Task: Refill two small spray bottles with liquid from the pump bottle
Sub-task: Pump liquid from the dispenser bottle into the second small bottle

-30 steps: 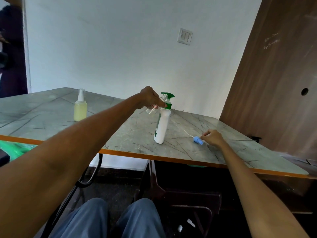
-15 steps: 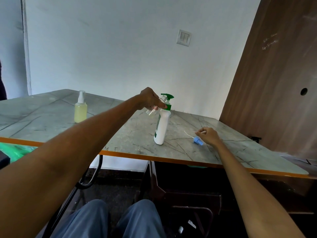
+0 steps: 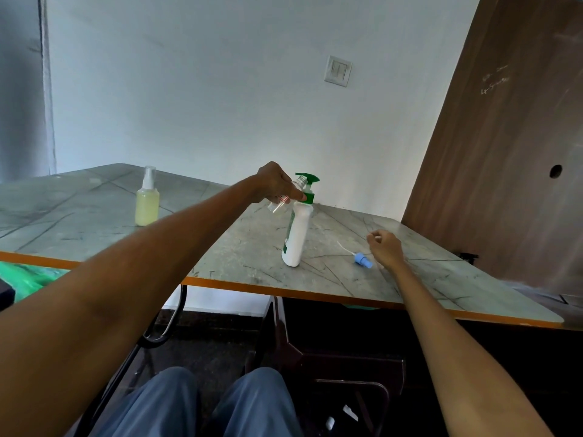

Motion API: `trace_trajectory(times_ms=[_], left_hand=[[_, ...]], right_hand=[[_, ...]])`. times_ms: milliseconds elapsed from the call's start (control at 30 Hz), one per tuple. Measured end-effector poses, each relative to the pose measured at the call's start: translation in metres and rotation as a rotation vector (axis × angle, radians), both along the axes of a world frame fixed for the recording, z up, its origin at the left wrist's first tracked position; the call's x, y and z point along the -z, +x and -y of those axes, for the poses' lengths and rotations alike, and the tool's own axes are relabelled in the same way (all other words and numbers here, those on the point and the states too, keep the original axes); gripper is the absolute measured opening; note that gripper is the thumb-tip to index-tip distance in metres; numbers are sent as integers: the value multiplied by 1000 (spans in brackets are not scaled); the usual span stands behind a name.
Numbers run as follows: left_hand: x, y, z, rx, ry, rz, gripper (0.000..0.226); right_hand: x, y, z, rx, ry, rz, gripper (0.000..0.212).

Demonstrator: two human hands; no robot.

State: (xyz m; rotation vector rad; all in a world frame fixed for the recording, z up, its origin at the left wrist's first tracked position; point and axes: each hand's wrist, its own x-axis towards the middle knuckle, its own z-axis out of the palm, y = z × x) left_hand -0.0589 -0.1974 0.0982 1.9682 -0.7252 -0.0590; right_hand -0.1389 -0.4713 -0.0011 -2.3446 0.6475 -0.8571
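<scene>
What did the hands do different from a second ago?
The right hand let go of the blue spray cap and lifted off, up and a bit right; the cap lies on the table. The left hand still holds the small clear bottle tilted by the pump bottle nozzle. The yellow spray bottle stayed put.

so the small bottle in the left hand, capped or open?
Open: the clear bottle shows a bare threaded neck, and its blue spray cap lies on the table.
</scene>
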Motion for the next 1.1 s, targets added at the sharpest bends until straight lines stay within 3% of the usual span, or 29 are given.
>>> trace_trajectory(times_ms=[333, 467, 600, 867, 1100], left_hand=[[-1, 2, -3, -14, 15, 27, 28], [5, 7, -6, -26, 0, 14, 39], [7, 11, -12, -59, -28, 34, 28], [-2, 9, -12, -36, -24, 104, 33], [-6, 9, -11, 30, 20, 31, 31]], right_hand=[[-70, 27, -108, -368, -159, 567, 25], [-82, 34, -137, -445, -173, 598, 24], [-74, 41, -143, -442, -141, 588, 23], [-62, 47, -147, -443, -76, 660, 18], [-58, 47, -144, -443, 1, 678, 20]])
